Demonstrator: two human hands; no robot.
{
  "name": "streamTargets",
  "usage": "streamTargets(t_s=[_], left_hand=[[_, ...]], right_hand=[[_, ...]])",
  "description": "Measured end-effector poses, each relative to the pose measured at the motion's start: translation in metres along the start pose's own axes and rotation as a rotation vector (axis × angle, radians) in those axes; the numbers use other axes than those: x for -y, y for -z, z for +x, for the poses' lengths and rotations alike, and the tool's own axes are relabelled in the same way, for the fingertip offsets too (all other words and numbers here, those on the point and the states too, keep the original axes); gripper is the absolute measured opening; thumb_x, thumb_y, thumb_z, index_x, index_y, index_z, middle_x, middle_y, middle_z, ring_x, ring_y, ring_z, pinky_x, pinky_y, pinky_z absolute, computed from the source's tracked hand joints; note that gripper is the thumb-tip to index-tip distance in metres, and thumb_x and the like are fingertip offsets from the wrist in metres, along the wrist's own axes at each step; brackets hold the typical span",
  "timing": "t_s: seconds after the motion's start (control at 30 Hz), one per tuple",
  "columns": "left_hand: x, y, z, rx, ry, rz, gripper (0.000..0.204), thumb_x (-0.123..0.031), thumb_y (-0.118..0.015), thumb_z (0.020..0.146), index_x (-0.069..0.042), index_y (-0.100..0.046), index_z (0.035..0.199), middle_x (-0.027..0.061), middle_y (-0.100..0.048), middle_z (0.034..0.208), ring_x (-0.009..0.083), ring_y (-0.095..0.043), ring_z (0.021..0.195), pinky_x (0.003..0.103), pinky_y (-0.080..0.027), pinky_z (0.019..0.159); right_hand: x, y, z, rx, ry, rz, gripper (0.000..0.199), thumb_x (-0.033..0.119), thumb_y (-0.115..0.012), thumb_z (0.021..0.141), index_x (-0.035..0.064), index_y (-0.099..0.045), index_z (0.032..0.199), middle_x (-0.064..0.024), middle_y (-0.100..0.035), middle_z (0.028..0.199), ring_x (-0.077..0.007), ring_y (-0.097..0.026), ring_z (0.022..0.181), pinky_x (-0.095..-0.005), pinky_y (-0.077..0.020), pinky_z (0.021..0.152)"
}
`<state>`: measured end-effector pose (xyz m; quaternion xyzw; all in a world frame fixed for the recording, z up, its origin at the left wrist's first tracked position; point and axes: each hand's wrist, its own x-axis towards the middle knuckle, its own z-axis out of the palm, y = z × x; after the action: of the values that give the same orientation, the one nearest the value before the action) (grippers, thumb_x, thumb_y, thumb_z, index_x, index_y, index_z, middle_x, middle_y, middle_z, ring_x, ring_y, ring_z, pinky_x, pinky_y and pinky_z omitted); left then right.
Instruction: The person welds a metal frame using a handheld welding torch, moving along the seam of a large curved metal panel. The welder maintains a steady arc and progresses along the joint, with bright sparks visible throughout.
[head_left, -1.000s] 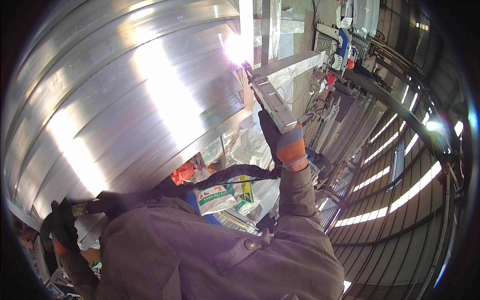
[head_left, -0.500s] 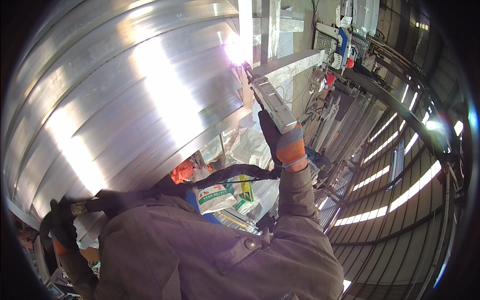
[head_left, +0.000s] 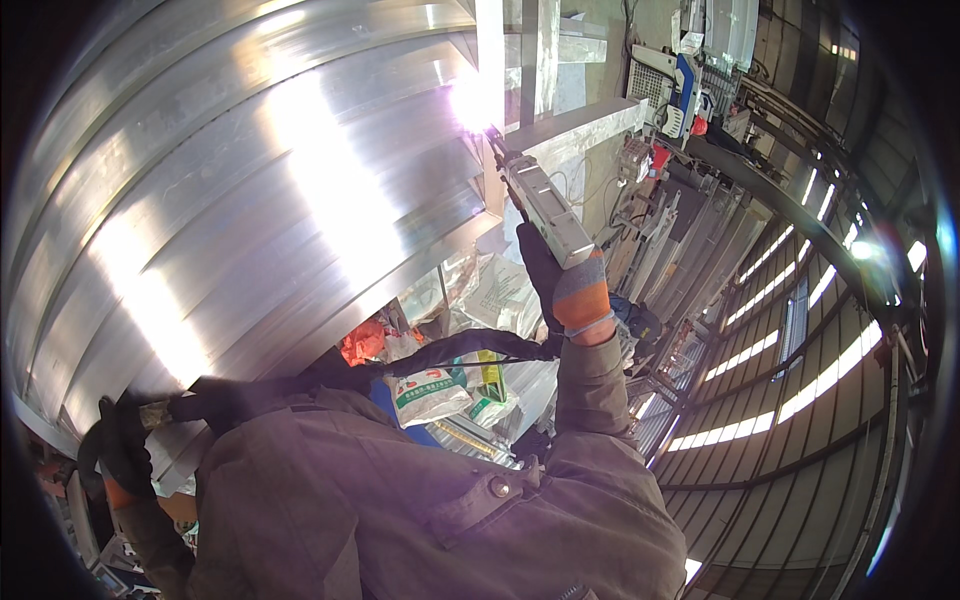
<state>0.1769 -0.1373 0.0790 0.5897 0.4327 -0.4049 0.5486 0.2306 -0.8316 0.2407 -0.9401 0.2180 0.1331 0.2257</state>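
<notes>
The two hands work well apart: the right hand [head_left: 555,285], in a dark glove with an orange and grey cuff, has its fingers wrapped round the rear of a grey torch [head_left: 547,208], while the left hand [head_left: 125,455], gloved too, is low at the far left beside a pale short piece [head_left: 155,414]; it is too dark there to tell how far its fingers are bent or whether they grip anything. The torch slants up and to the left, its nozzle end at a white-violet glare [head_left: 470,100] by the right-hand edge of the broad silvery metal panels [head_left: 255,235], and the glare hides just what the tip meets. A bright upright strip [head_left: 491,50] runs along that edge. On the torch's right, a metal beam [head_left: 590,130] juts out just past its body, leaving a narrow wedge of free room between them. Below the panels' lower edge, a dark sleeved hose [head_left: 475,347] stretches across from near the right wrist toward the lap, passing over a printed white bag [head_left: 432,398] and beside a crumpled orange-red bundle [head_left: 363,343]. Farther right are stacked long bars [head_left: 680,245], a blue-and-white machine [head_left: 677,95] above them, and the ribbed wall [head_left: 770,470].
</notes>
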Motion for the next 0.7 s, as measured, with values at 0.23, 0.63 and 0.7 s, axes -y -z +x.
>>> streamTargets(t_s=[0.23, 0.63, 0.7], left_hand=[[-0.001, -0.003, -0.002, -0.077, 0.066, 0.072, 0.055, -0.055, -0.056, 0.122, -0.007, -0.082, 0.116, -0.0027, -0.063, 0.084, 0.0071, -0.048, 0.069, 0.028, -0.038, 0.066], [-0.007, -0.011, -0.009, -0.131, 0.104, 0.083, 0.053, -0.055, -0.056, 0.122, -0.011, -0.083, 0.109, -0.0068, -0.057, 0.07, 0.003, -0.038, 0.054, 0.026, -0.029, 0.052], [-0.007, -0.012, -0.009, -0.157, 0.107, 0.088, 0.053, -0.057, -0.056, 0.121, -0.014, -0.081, 0.105, -0.0079, -0.054, 0.067, 0.0029, -0.036, 0.051, 0.026, -0.026, 0.05]], right_hand=[[0.003, 0.003, -0.003, 0.001, 0.013, -0.008, 0.026, 0.02, -0.086, 0.104, 0.0009, -0.08, 0.12, -0.0191, -0.085, 0.099, -0.0375, -0.085, 0.09, -0.0445, -0.0651, 0.074], [-0.006, 0.003, 0.004, 0.012, 0.009, 0.1, 0.026, 0.01, -0.086, 0.102, -0.0015, -0.081, 0.125, -0.0146, -0.087, 0.104, -0.0256, -0.087, 0.098, -0.0367, -0.0672, 0.082], [-0.006, 0.0, 0.004, -0.004, -0.26, 0.589, 0.028, 0.008, -0.086, 0.102, -0.0025, -0.08, 0.128, -0.0136, -0.087, 0.106, -0.0238, -0.086, 0.101, -0.0357, -0.0676, 0.084]])
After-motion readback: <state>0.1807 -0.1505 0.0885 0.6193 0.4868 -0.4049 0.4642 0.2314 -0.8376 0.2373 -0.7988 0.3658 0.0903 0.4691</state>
